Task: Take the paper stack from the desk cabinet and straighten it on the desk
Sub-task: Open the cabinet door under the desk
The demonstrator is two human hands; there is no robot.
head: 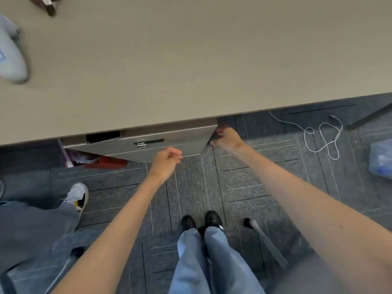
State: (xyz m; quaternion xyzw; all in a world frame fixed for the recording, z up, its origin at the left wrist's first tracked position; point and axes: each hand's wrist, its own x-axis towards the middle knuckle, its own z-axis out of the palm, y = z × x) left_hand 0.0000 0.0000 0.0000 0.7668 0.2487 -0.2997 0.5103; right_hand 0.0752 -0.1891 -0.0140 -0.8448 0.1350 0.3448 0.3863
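Observation:
The grey desk cabinet [148, 143] sits under the front edge of the beige desk [191, 60], with a metal lock on its front panel. My right hand [228, 139] reaches to the cabinet's right edge, fingers curled around the edge of the front panel. Just in front of the panel's lower edge, my left hand [167, 161] hovers with its fingers loosely curled and nothing in them. No paper stack is in sight; the cabinet's inside is hidden.
On the desk's left lie a pale grey object [10, 54] and a dark object [49, 4]. Another person's leg and white shoe [78, 195] stand at left. A white cable [320, 136] and plastic bag [381, 158] lie on the carpet at right. A red item [106, 162] is under the desk.

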